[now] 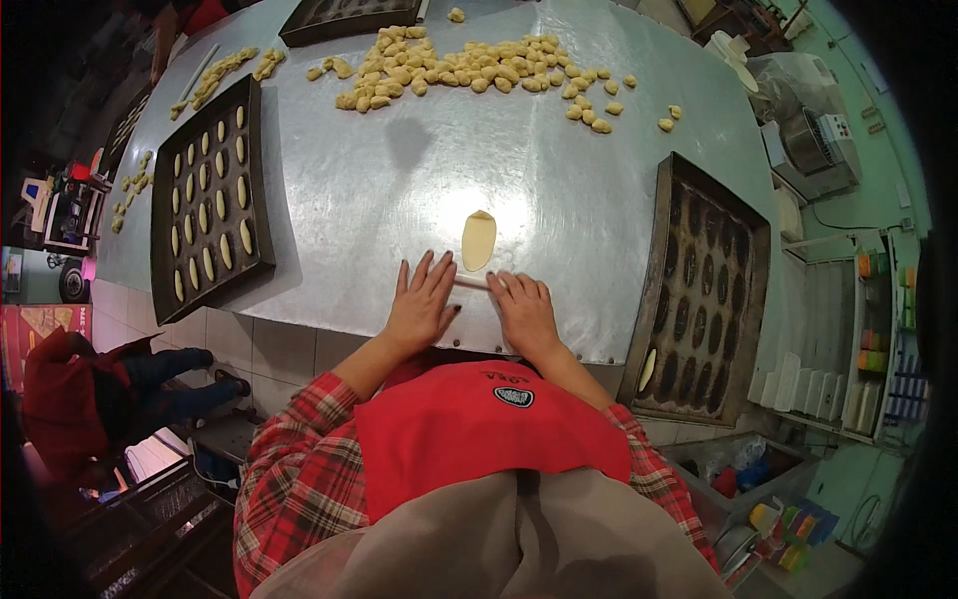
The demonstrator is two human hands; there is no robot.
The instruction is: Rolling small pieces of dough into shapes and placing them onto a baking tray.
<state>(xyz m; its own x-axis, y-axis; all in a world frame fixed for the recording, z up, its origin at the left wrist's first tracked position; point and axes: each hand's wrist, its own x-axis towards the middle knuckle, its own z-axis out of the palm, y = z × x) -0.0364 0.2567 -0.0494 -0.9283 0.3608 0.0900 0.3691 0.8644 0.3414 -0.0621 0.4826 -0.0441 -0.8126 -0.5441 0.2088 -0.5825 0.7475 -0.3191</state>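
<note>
A thin, pale rolling pin point(471, 283) lies across the near part of the metal table, between my two hands. My left hand point(419, 307) rests over its left end, fingers stretched out and spread. Over the right end lies my right hand point(526, 314), its fingers extended forward and the palm down. Both palms hide the pin's ends. Just beyond the pin is a flat oval of dough point(479, 242), long side pointing away from me, its far tip slightly folded. Neither hand is on the dough.
Many small dough lumps point(479, 66) are heaped along the far side of the metal table point(349, 200). On the left, a dark tray point(261, 215) holds rows of shaped dough. At right, a moulded tray point(758, 290) has one piece in it. Another person point(75, 394) is at lower left.
</note>
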